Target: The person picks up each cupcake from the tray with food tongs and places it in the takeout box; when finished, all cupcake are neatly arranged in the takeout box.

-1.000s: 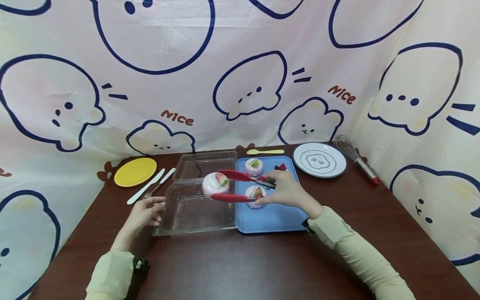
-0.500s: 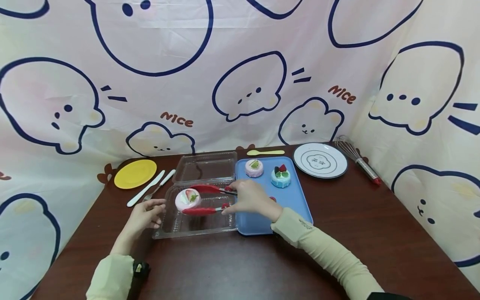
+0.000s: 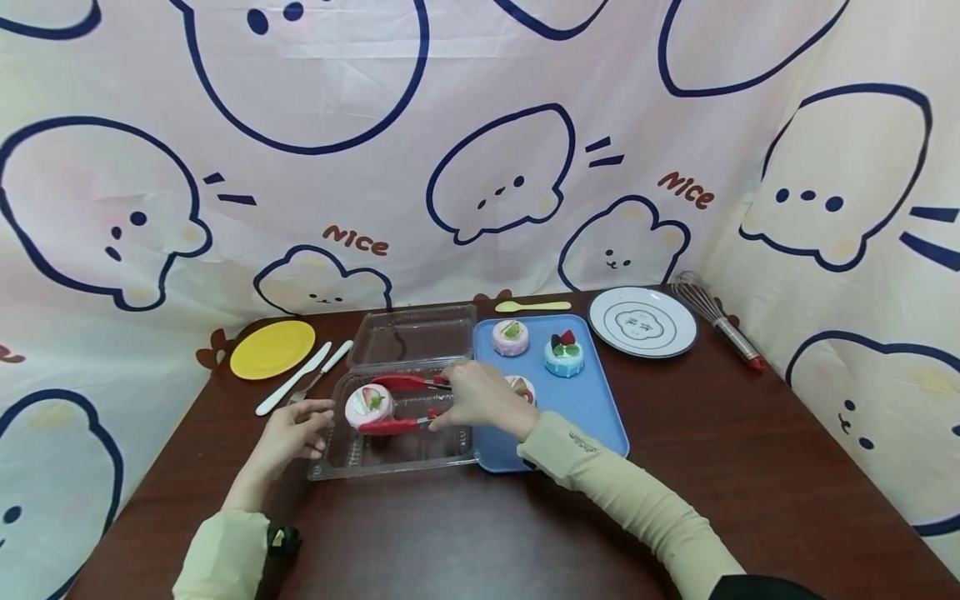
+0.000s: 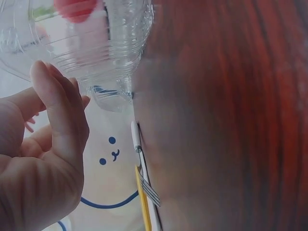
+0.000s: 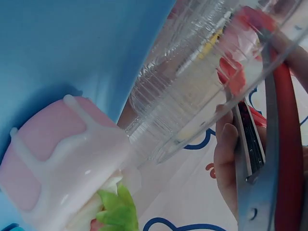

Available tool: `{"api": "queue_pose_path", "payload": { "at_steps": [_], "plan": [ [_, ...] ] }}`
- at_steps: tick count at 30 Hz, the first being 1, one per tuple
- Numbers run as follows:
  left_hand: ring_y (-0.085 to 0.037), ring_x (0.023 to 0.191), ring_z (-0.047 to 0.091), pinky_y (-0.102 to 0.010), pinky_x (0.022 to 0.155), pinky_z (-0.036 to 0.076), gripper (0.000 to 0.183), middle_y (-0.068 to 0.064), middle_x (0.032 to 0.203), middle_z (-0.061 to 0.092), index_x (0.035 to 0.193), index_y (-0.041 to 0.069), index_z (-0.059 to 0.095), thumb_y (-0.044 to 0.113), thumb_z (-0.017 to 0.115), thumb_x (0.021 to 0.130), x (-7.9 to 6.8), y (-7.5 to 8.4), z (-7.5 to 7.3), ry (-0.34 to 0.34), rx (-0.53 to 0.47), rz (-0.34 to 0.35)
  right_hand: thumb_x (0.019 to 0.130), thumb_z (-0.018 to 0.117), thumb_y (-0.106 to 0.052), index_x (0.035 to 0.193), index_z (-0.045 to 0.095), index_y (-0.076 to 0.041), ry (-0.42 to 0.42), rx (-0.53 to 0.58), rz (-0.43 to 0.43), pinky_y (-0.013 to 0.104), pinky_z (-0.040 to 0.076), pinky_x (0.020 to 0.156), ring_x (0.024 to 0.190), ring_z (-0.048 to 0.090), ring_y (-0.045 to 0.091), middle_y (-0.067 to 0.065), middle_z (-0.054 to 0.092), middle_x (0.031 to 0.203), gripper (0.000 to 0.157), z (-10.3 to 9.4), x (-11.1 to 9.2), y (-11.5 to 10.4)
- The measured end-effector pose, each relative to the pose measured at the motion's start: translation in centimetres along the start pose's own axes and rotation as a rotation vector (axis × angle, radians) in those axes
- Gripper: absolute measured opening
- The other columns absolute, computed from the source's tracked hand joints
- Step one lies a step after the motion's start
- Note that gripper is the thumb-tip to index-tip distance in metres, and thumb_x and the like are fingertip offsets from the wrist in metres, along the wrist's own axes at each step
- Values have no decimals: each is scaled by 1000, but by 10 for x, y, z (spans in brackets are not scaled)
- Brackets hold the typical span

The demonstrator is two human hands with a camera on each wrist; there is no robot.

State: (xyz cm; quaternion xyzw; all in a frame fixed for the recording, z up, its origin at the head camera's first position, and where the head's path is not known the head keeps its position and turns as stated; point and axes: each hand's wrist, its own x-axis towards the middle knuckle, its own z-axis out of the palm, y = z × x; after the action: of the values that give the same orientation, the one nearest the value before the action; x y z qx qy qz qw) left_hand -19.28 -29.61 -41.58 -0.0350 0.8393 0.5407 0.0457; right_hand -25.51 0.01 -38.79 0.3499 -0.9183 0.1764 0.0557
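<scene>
My right hand [image 3: 483,393] grips red-tipped tongs [image 3: 405,382] with metal arms. Between their tips sits a small pink cake [image 3: 369,405] topped with a strawberry, low in the left part of a clear plastic container [image 3: 420,457] whose lid [image 3: 420,335] lies folded back. In the right wrist view the tongs [image 5: 284,144] reach past the container wall. My left hand [image 3: 288,435] is at the container's left side, fingers loosely bent, fingertips right at the rim. The left wrist view shows those fingers beside the clear wall [image 4: 110,62].
A blue tray [image 3: 581,417] right of the container bears a pink cake [image 3: 511,338], a blue cake [image 3: 564,355] and another partly hidden cake [image 3: 522,389]. Around stand a yellow plate [image 3: 272,350], white knife [image 3: 292,379], fork [image 3: 321,372], yellow spoon [image 3: 532,307], white plate [image 3: 642,323] and whisk [image 3: 718,321].
My right hand has carried the strawberry cake in the tongs leftward from the tray's side and down into the container. The left hand has stayed at the rim.
</scene>
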Motion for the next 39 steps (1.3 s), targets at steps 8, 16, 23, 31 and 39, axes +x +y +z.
{"api": "queue_pose_path", "payload": {
  "at_steps": [8, 16, 23, 31, 39],
  "plan": [
    [-13, 55, 53, -30, 53, 52, 40, -19, 95, 57, 126, -7, 44, 15, 49, 94, 1, 1, -2, -9, 4, -3, 57, 78, -55, 76, 61, -12, -18, -59, 14, 24, 31, 40, 50, 39, 10, -5, 47, 58, 51, 7, 6, -2],
    [-13, 55, 54, -30, 52, 52, 40, -16, 94, 56, 126, -8, 44, 14, 49, 93, 2, 0, -3, -15, 9, -5, 57, 77, -56, 70, 57, -15, -17, -67, 21, 23, 31, 39, 47, 39, 9, -5, 47, 59, 47, 13, 8, -4],
    [-13, 55, 54, -29, 52, 52, 40, -17, 95, 56, 126, -8, 45, 14, 50, 93, 2, -1, -1, -18, 7, -1, 57, 78, -56, 71, 58, -14, -22, -87, 39, 23, 32, 38, 48, 42, 10, -5, 47, 61, 48, 15, 7, -4],
    [-13, 56, 54, -29, 53, 52, 39, -19, 98, 56, 126, -7, 45, 14, 49, 94, 2, -1, -1, -13, 8, -1, 56, 79, -55, 63, 52, -16, -24, -76, 53, 24, 30, 38, 47, 39, 9, -3, 47, 60, 48, 14, 7, -6],
    [-13, 56, 54, -29, 53, 52, 39, -15, 92, 56, 126, -7, 44, 15, 49, 94, 1, 0, -2, -5, -3, -5, 51, 79, -59, 80, 62, -12, -68, -84, 48, 24, 35, 41, 53, 45, 11, -4, 49, 64, 58, 13, 6, -10]
  ]
}}
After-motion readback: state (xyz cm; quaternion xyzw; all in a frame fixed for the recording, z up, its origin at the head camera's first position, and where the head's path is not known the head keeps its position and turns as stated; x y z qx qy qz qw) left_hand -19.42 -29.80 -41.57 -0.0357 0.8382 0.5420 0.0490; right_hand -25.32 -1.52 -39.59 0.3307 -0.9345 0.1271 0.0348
